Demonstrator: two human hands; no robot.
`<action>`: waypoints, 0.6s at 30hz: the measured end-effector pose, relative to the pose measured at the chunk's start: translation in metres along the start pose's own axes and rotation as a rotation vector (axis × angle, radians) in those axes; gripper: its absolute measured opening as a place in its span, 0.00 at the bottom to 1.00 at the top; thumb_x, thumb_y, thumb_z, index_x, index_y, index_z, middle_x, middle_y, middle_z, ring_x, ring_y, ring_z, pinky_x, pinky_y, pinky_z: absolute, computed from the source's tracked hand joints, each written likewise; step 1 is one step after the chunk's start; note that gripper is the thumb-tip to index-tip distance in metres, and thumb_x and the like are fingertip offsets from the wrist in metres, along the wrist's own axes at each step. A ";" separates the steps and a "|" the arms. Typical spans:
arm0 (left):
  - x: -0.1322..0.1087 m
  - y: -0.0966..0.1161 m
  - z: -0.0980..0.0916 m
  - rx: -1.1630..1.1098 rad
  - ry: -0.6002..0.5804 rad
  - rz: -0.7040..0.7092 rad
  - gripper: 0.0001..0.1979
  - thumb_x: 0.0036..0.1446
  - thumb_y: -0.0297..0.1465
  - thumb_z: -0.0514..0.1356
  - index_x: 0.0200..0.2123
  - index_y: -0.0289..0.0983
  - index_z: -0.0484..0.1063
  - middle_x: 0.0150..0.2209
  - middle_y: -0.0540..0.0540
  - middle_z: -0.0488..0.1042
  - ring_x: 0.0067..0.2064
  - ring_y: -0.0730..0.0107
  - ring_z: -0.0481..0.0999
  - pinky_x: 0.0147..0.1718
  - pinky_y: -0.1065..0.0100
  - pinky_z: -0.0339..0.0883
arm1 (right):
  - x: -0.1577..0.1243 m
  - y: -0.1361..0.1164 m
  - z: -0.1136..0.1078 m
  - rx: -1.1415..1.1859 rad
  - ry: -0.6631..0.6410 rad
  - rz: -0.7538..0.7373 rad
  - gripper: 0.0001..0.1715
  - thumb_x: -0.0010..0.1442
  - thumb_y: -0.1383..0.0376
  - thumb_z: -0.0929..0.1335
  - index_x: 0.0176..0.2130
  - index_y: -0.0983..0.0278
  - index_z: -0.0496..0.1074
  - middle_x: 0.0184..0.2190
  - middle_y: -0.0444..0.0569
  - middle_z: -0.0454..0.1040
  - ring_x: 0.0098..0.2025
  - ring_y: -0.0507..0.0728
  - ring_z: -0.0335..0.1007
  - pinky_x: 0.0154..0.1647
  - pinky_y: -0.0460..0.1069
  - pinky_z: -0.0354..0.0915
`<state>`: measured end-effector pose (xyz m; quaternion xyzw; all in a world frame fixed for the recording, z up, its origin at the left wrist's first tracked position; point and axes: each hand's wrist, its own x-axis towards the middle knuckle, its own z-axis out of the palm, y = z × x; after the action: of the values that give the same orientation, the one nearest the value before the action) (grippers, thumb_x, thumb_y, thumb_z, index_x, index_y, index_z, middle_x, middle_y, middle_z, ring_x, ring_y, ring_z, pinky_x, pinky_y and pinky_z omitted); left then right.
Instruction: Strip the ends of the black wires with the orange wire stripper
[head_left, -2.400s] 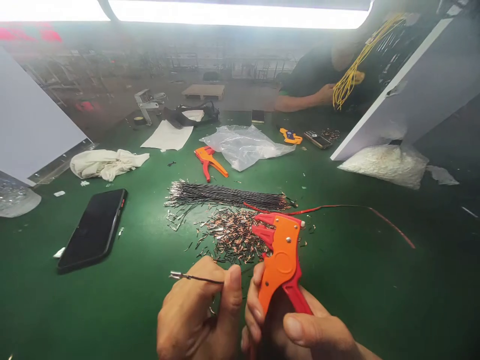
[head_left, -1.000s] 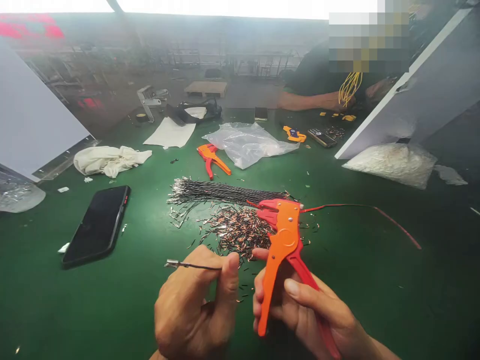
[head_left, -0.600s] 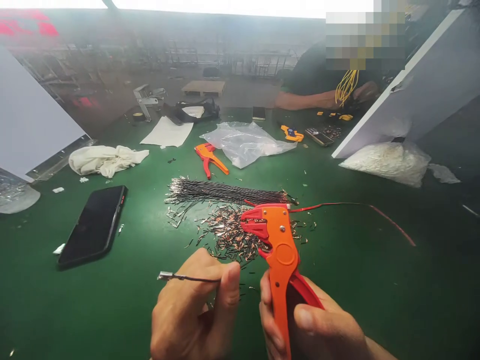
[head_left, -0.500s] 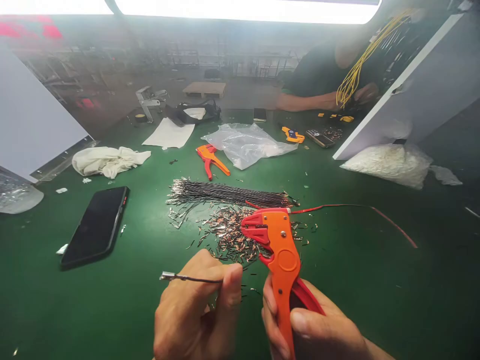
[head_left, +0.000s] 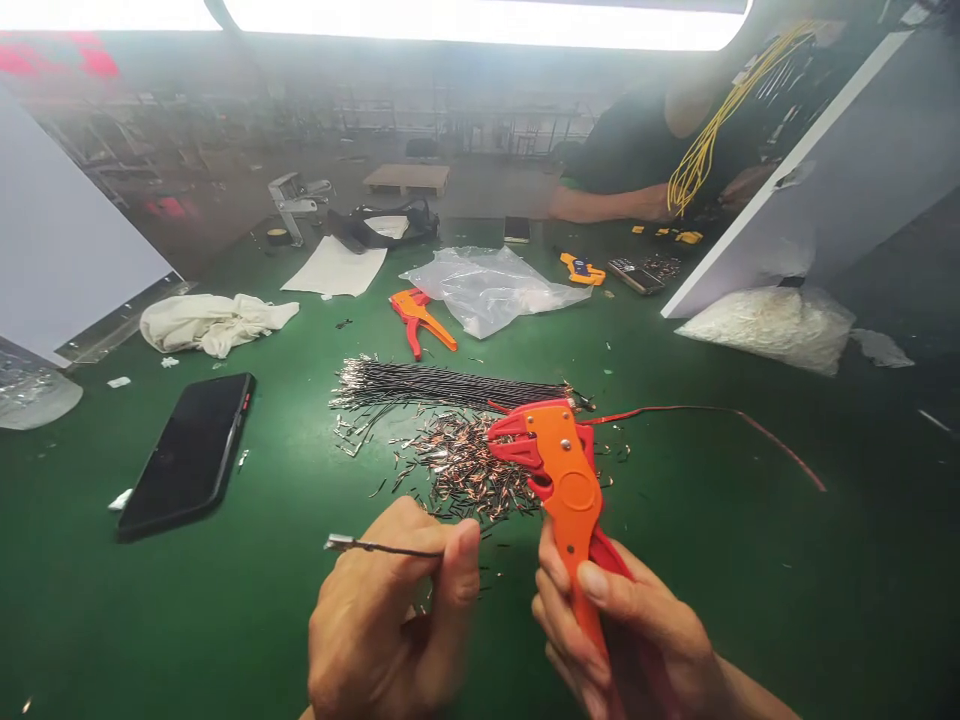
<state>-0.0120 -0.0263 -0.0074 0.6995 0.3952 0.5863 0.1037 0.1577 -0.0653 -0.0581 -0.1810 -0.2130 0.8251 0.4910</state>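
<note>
My left hand [head_left: 390,620] is closed, pinching a thin black wire [head_left: 382,547] whose metal-tipped end points left. My right hand [head_left: 622,635] is wrapped around the handles of an orange and red wire stripper [head_left: 562,480], its jaws pointing up and left above the table. Just beyond the hands lies a heap of small copper-coloured wire scraps [head_left: 465,465]. Behind that lies a bundle of black wires [head_left: 450,385] with stripped ends. A long red wire [head_left: 712,415] runs off to the right on the green table [head_left: 225,620].
A black phone [head_left: 187,455] lies at left, a white cloth [head_left: 214,322] behind it. A second orange stripper [head_left: 418,318], a clear plastic bag [head_left: 487,288] and white paper [head_left: 334,270] lie further back. A bag of white parts [head_left: 772,325] sits right. Another person [head_left: 637,165] handles yellow wires [head_left: 705,145] across the table.
My right hand has shifted the stripper and regripped it, handles squeezed closer; its jaws now sit slightly higher. My left hand keeps holding the black wire in about the same place.
</note>
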 end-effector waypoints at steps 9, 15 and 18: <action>0.001 0.001 0.005 -0.033 0.078 -0.071 0.11 0.56 0.16 0.58 0.29 0.36 0.74 0.20 0.53 0.67 0.21 0.77 0.63 0.20 0.69 0.56 | 0.001 -0.004 0.007 -0.007 -0.144 0.107 0.22 0.57 0.59 0.72 0.48 0.66 0.69 0.31 0.50 0.75 0.31 0.53 0.73 0.36 0.48 0.67; -0.004 0.000 0.010 -0.036 0.090 -0.080 0.10 0.56 0.17 0.59 0.28 0.36 0.74 0.21 0.52 0.69 0.20 0.77 0.66 0.18 0.71 0.59 | 0.002 -0.003 0.005 -0.142 -0.163 0.173 0.29 0.51 0.54 0.75 0.47 0.66 0.68 0.33 0.51 0.74 0.34 0.57 0.70 0.38 0.51 0.63; 0.002 0.001 0.003 -0.008 0.061 -0.002 0.11 0.55 0.17 0.59 0.25 0.37 0.71 0.19 0.52 0.68 0.19 0.77 0.67 0.14 0.73 0.57 | 0.004 0.000 0.003 -0.192 -0.156 0.195 0.31 0.49 0.50 0.74 0.47 0.63 0.65 0.35 0.52 0.73 0.35 0.60 0.70 0.39 0.55 0.64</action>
<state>-0.0088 -0.0244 -0.0059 0.6805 0.3965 0.6088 0.0951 0.1544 -0.0627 -0.0557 -0.1824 -0.3098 0.8563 0.3708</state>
